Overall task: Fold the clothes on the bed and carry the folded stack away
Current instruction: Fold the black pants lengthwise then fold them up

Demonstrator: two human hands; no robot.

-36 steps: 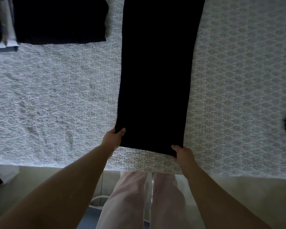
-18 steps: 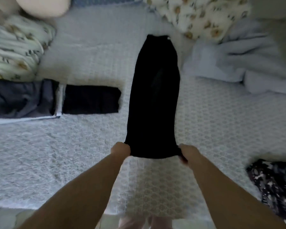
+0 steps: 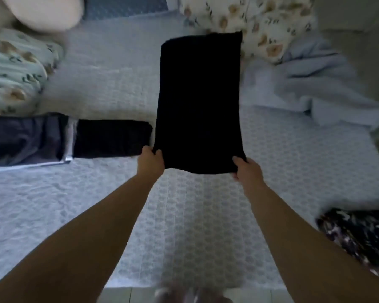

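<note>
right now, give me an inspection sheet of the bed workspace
surface: white textured bedspread.
job's things: long black garment, held by its near corners; folded black garment and folded dark grey garment side by side at left.
clutter: dark patterned cloth at right edge; pale blue blanket; printed pillows.
grippers: left hand and right hand each grip a corner.
cables: nothing seen.
surroundings: floor strip at bottom, blurred.

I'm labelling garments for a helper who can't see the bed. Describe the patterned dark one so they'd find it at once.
Start at the white textured bedspread and follow its near edge to the right. There, right of the right hand, lies a crumpled dark garment with white speckles. The black garment both hands hold and the folded dark pieces opposite are plain.
</note>
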